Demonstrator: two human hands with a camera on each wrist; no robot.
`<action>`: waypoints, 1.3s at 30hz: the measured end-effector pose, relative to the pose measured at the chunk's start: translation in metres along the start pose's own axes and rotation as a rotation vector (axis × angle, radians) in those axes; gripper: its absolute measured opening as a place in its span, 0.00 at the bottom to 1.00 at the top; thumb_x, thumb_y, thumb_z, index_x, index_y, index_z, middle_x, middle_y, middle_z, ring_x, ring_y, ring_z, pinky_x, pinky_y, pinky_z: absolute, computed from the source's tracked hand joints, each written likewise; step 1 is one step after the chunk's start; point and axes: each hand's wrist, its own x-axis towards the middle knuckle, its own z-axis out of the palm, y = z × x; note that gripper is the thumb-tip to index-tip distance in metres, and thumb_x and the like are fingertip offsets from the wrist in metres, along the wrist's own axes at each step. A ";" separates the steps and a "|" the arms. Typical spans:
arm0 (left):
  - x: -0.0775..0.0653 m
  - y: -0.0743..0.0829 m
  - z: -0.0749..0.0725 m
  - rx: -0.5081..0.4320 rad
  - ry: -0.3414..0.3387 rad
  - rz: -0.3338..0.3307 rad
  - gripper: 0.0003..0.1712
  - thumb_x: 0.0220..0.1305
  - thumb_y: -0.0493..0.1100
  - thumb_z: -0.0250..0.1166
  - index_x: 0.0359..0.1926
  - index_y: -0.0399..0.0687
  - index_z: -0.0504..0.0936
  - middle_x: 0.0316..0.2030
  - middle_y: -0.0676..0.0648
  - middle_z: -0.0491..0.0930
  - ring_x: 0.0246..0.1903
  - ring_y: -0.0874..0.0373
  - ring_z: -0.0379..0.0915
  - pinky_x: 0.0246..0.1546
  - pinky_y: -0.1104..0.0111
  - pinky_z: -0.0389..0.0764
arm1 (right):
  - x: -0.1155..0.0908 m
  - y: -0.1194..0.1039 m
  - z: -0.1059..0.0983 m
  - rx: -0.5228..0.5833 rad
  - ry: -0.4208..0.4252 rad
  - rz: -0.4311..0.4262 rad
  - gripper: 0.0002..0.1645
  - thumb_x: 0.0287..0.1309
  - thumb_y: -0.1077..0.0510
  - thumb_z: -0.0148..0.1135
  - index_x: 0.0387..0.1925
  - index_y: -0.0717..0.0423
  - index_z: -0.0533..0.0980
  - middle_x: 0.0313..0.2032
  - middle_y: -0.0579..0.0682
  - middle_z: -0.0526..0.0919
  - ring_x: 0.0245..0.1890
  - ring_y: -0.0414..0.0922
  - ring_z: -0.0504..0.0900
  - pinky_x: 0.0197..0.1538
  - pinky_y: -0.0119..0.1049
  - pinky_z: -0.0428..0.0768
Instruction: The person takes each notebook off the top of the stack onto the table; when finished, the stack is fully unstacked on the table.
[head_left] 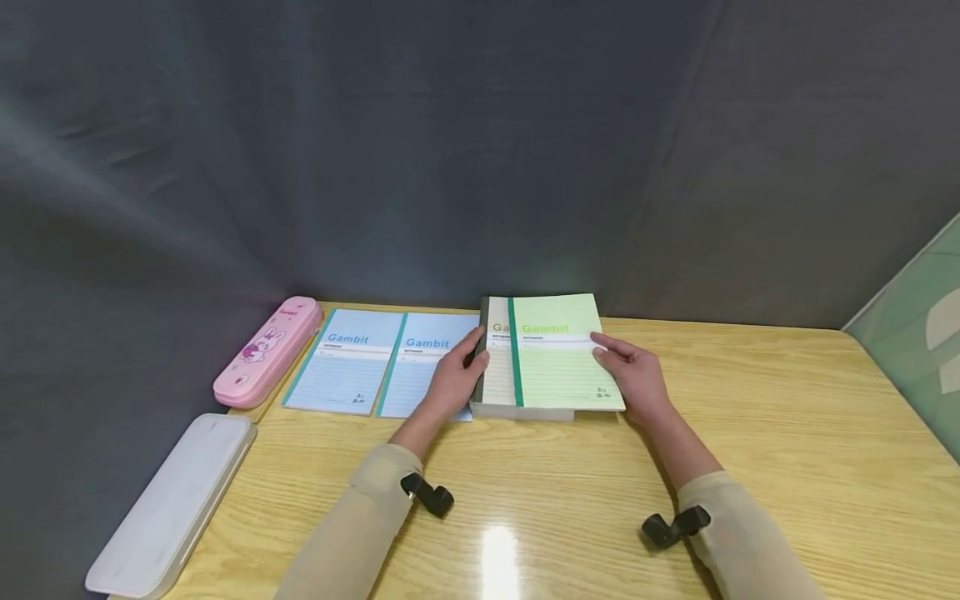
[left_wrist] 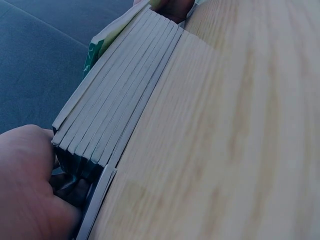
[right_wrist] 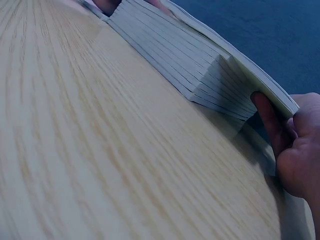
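A green Gambit notebook with a dark green spine lies shifted to the right over a grey-spined notebook. Beneath them is a thick stack of notebooks. My right hand pinches the green notebook's right edge, which juts past the stack; in the right wrist view, the fingers reach under it. On the stack's left side, my left hand holds the spine edge. Its fingertips are partly hidden in the left wrist view. Left of the stack lie two blue notebooks, the nearer one partly covered by my left hand.
A pink pencil case with a rabbit picture sits at the table's back left corner. In front of it lies a long white case. A dark curtain hangs behind the wooden table, and a green panel stands at far right.
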 end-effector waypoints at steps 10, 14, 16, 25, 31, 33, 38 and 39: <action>0.000 0.001 0.003 -0.009 -0.009 0.006 0.31 0.79 0.49 0.53 0.78 0.55 0.60 0.77 0.52 0.57 0.76 0.55 0.48 0.75 0.61 0.53 | 0.002 0.008 -0.015 0.049 0.011 -0.017 0.26 0.68 0.55 0.66 0.65 0.57 0.77 0.44 0.39 0.86 0.34 0.36 0.86 0.36 0.29 0.86; 0.000 0.000 0.002 -0.010 -0.004 0.012 0.31 0.79 0.49 0.53 0.78 0.54 0.60 0.77 0.50 0.57 0.76 0.54 0.48 0.75 0.61 0.53 | -0.001 0.008 -0.025 0.071 0.005 -0.007 0.27 0.68 0.55 0.67 0.65 0.58 0.77 0.43 0.38 0.86 0.33 0.37 0.86 0.35 0.29 0.86; 0.000 -0.001 0.002 -0.011 0.000 0.013 0.31 0.79 0.48 0.53 0.78 0.53 0.60 0.77 0.49 0.57 0.76 0.53 0.49 0.75 0.61 0.53 | -0.003 0.007 -0.030 0.065 0.006 -0.004 0.28 0.67 0.54 0.67 0.66 0.59 0.76 0.44 0.37 0.86 0.33 0.36 0.86 0.35 0.29 0.86; -0.001 -0.001 -0.002 -0.012 0.005 0.016 0.31 0.80 0.48 0.53 0.78 0.53 0.60 0.76 0.51 0.57 0.76 0.53 0.49 0.75 0.60 0.53 | -0.010 0.003 -0.047 0.079 0.009 0.032 0.29 0.67 0.54 0.68 0.67 0.55 0.76 0.46 0.36 0.84 0.33 0.37 0.86 0.35 0.29 0.86; -0.001 -0.001 -0.002 -0.026 0.000 0.024 0.31 0.79 0.47 0.54 0.78 0.52 0.60 0.77 0.49 0.57 0.76 0.51 0.48 0.75 0.58 0.53 | -0.012 0.002 -0.056 0.115 0.010 0.027 0.24 0.66 0.55 0.68 0.63 0.52 0.80 0.45 0.36 0.85 0.33 0.37 0.87 0.35 0.30 0.86; -0.001 0.000 -0.002 -0.026 0.000 0.031 0.31 0.79 0.47 0.54 0.78 0.51 0.61 0.76 0.48 0.58 0.76 0.51 0.48 0.75 0.58 0.53 | -0.012 0.002 -0.060 0.129 0.014 0.022 0.23 0.65 0.55 0.69 0.61 0.52 0.81 0.45 0.36 0.85 0.32 0.37 0.87 0.35 0.30 0.86; 0.000 0.000 -0.002 -0.008 -0.004 0.038 0.31 0.79 0.47 0.54 0.78 0.51 0.60 0.76 0.49 0.58 0.76 0.52 0.49 0.75 0.59 0.53 | -0.014 0.002 -0.069 0.140 0.033 0.019 0.21 0.64 0.55 0.70 0.58 0.49 0.83 0.45 0.35 0.85 0.31 0.37 0.87 0.34 0.29 0.86; 0.000 0.000 -0.002 -0.005 -0.002 0.039 0.31 0.79 0.47 0.54 0.78 0.51 0.61 0.76 0.49 0.58 0.76 0.52 0.49 0.75 0.59 0.54 | -0.015 0.002 -0.071 0.141 0.037 0.017 0.21 0.64 0.56 0.70 0.58 0.49 0.84 0.44 0.35 0.85 0.31 0.37 0.87 0.33 0.29 0.86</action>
